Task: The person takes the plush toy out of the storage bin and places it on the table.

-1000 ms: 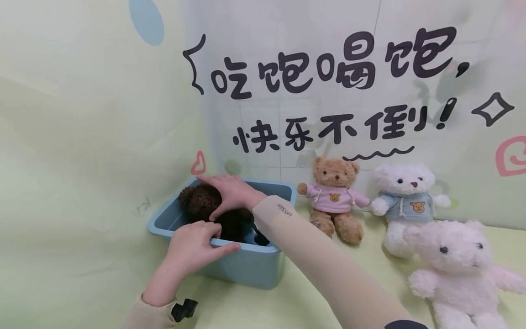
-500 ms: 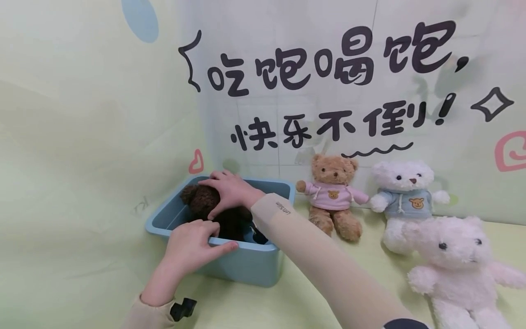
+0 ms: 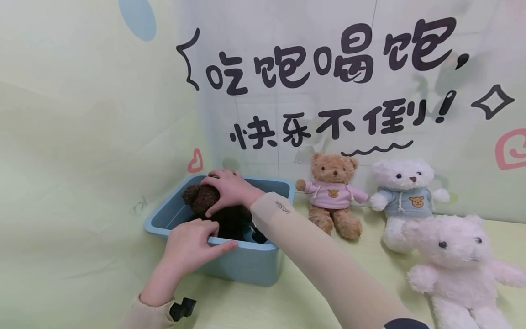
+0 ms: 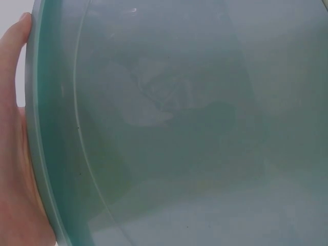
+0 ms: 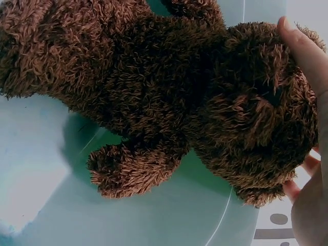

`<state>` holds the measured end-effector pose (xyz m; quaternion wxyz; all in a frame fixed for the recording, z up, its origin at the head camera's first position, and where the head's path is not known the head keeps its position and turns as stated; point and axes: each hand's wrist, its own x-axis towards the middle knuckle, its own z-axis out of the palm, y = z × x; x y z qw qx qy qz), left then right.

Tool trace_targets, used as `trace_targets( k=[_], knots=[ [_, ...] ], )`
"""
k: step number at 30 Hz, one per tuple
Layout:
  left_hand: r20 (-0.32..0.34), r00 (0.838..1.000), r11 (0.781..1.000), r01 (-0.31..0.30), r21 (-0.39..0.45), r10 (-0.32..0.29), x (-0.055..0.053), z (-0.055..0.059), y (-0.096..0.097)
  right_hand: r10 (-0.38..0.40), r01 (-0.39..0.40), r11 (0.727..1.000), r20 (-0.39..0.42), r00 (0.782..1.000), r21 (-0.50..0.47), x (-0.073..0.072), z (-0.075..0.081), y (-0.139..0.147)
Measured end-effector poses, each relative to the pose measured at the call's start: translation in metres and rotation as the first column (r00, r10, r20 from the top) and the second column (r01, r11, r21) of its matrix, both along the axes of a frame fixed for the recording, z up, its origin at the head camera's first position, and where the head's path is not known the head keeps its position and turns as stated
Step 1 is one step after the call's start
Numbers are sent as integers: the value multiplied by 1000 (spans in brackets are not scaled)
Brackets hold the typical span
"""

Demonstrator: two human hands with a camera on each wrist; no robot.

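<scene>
A blue plastic bin [image 3: 242,265] stands in the corner of the table. My left hand [image 3: 189,246] holds its near rim, fingers over the edge and thumb along the outside. In the left wrist view the bin's wall [image 4: 179,128] fills most of the picture. Inside the bin lies a dark brown teddy bear [image 3: 201,199], and my right hand [image 3: 230,192] grips its head from above. Up close in the right wrist view, the furry bear [image 5: 154,77] lies on its back, with my thumb and fingers on either side of its head.
Right of the bin, a tan teddy bear [image 3: 334,196] in a pink hoodie and a white bear [image 3: 411,201] in a blue hoodie sit against the printed wall [image 3: 287,27]. A pale pink bear [image 3: 462,274] sits nearer, at the table's right.
The brown teddy bear's head, in my right hand, has shifted slightly right within the bin. My left hand keeps its place on the rim. The head view has tilted a little.
</scene>
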<state>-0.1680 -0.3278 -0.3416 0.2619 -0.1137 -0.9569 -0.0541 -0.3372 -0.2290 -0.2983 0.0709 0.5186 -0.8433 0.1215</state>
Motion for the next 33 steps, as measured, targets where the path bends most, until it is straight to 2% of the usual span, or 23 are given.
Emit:
trace_targets(
  k=[6,17,22,28,33],
  knots=[
    [-6,1000,1000,7,12,-7,0,-1,0,-1,-2,998,57,998,59,-1,-3,1],
    [-25,1000,1000,9,5,-8,0,-2,0,11,-18,993,67,998,113,0,-3,1],
    [-24,1000,1000,6,9,-5,-1,-1,0,13,-30,990,123,992,138,-3,-3,0],
    [-12,1000,1000,6,6,-6,-1,0,0,54,-83,989,222,973,125,-3,0,1],
    [1,1000,1000,1,-2,-1,-1,1,0,66,-94,989,234,970,112,-4,2,1]
  ],
)
